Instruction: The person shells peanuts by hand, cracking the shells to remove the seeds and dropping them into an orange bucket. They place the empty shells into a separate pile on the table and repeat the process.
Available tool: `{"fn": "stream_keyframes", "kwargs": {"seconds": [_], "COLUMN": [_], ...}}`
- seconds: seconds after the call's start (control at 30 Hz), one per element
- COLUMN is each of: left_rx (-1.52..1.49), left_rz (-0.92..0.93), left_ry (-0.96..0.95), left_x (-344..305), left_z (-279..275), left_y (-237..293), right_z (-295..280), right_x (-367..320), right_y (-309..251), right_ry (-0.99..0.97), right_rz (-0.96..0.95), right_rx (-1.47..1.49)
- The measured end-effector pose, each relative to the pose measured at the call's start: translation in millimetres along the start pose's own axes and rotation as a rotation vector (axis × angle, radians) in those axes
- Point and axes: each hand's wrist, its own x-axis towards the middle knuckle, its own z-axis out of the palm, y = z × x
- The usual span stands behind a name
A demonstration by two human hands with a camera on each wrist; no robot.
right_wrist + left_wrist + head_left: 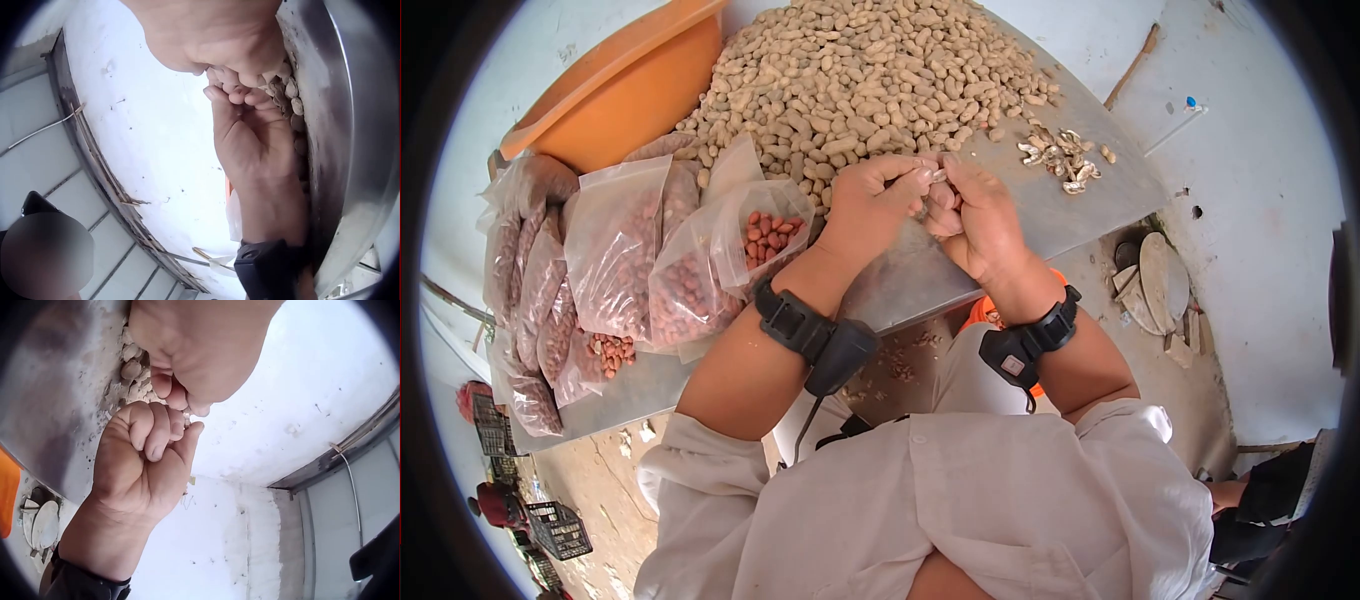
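Note:
Both hands meet fingertip to fingertip over the near edge of a metal table (1090,210). Between them is a small peanut (940,175), its pale shell mostly hidden by the fingers. My left hand (873,205) pinches it between thumb and forefinger from one side. From the other side my right hand (988,215) grips it, with its remaining fingers curled toward the palm, as the left wrist view also shows. Just beyond the hands rises a large heap of unshelled peanuts (870,80). Broken peanut shells (1065,158) lie in a small pile to the right.
Clear plastic bags (615,250) of red peanut kernels crowd the table's left side; one open bag (770,235) stands beside my left forearm. An orange basin (615,85) leans behind them. Below the table edge, an orange container (1040,385) shows near my right wrist.

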Motion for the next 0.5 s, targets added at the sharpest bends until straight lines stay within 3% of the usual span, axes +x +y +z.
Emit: {"fn": "stream_keyframes", "kwargs": {"seconds": [0.27, 0.33, 0.43, 0.5], "left_rx": [-0.209, -0.215, -0.014, 0.204], "left_rz": [-0.023, -0.005, 0.104, 0.307], "left_ry": [0.032, 0.012, 0.015, 0.048], "left_x": [1.2, 1.4, -0.5, 2.8], "left_z": [-0.4, -1.2, 1.1, 0.8], "left_y": [-3.5, -2.9, 3.5, -1.6], "right_z": [-1.1, -0.5, 0.4, 1.2], "right_x": [0.4, 1.5, 1.8, 2.0], "right_y": [3.2, 5.1, 8.1, 10.3], "right_ry": [-0.054, 0.006, 0.051, 0.069], "right_rz": [0.045, 0.032, 0.004, -0.009], "right_rx": [0.222, 0.249, 0.291, 0.326]}}
